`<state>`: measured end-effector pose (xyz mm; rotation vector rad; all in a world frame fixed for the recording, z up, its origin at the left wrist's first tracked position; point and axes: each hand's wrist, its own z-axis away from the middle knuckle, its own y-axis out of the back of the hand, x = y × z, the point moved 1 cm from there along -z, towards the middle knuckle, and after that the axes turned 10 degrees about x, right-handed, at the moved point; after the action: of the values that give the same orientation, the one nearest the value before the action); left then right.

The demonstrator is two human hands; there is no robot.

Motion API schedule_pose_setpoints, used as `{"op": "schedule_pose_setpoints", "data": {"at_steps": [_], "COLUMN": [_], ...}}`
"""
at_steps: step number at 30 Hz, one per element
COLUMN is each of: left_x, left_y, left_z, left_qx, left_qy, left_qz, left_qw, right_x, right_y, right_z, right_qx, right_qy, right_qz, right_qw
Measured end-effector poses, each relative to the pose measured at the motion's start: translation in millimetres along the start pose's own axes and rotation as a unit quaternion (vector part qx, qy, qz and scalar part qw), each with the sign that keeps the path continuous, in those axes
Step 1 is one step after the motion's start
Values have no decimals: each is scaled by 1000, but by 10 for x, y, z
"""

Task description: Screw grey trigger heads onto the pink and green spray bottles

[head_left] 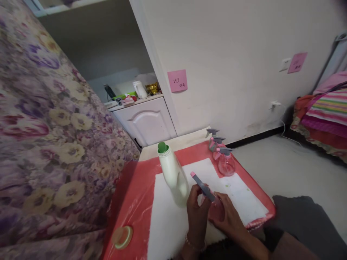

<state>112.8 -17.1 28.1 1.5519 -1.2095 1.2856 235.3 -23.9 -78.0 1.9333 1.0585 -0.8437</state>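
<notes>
One floral curtain (62, 130) hangs at the far left. Beside it, on the table's red cover (135, 184), lies a round lid (122, 237) with a pale rim. Behind, a white cupboard (148, 122) has small items on its ledge, among them a white container (140, 89) and a gold-coloured object (152, 88).

Next, a large pale green jug (173, 173) stands on a white sheet (162, 224), its mouth uncapped and a green spout (162, 147) showing inside. A pink note (177, 80), handwritten, is fixed to the wall above.

Just right of the jug, the left hand (197, 207) (beaded bracelet at the wrist) is closed around the grey spray head (202, 186) of a pink spray bottle (217, 209). The right hand (230, 216) grips that bottle's body from the right side. The bottle is held at the table's near side, its pink nozzle tip pointing away from the person and to the left.

Further right, three spray bottles (226, 164) stand in a row along the table's far right edge, all with grey triggers. Beyond the grey floor, a bed (322, 115) with striped bedding is recorded at the far right
</notes>
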Motion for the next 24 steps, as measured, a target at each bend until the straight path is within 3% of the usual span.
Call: {"op": "schedule_pose_setpoints", "data": {"at_steps": [7, 14, 20, 24], "left_x": [391, 516, 558, 711], "left_y": [82, 112, 108, 182], "left_z": [-26, -38, -10, 71], "left_qx": [4, -16, -24, -14], "left_qy": [-13, -77, -27, -13], "left_qz": [17, -61, -9, 20], "left_qw": [1000, 995, 999, 1000], "right_x": [26, 40, 68, 129], "right_y": [-19, -9, -2, -8], "right_z": [9, 16, 31, 49], "right_qx": [-6, -4, -27, -46], "right_qy": [0, -8, -19, -17], "right_qz": [4, -8, -5, 2], "right_qw": [1000, 1000, 999, 999]}}
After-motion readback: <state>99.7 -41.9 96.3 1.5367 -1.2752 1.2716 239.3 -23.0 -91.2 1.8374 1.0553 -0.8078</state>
